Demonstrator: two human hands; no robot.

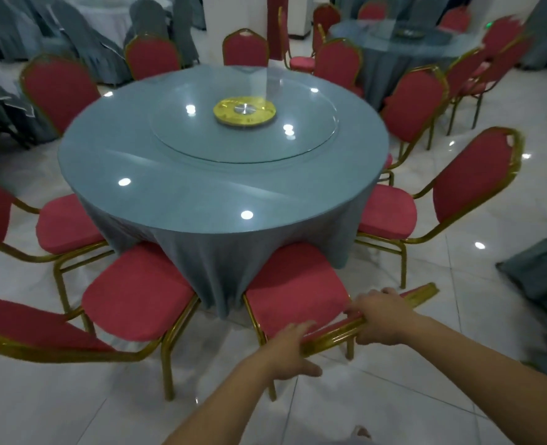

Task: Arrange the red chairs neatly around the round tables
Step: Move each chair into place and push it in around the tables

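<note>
Both hands, left hand point(293, 351) and right hand point(383, 317), grip a red chair's point(294, 284) gold backrest at the round table point(176, 194), lower center.

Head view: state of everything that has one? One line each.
near chair, upright, seat front against the tablecloth, backrest held by both hands
left hand, grips the backrest's top rail
right hand, grips the same rail, fingers curled over it
chair to its left, upright, seat touching the tablecloth
right-side chair, upright, seat at the table's edge
round table, cloth-covered, glass turntable centred on top
</note>
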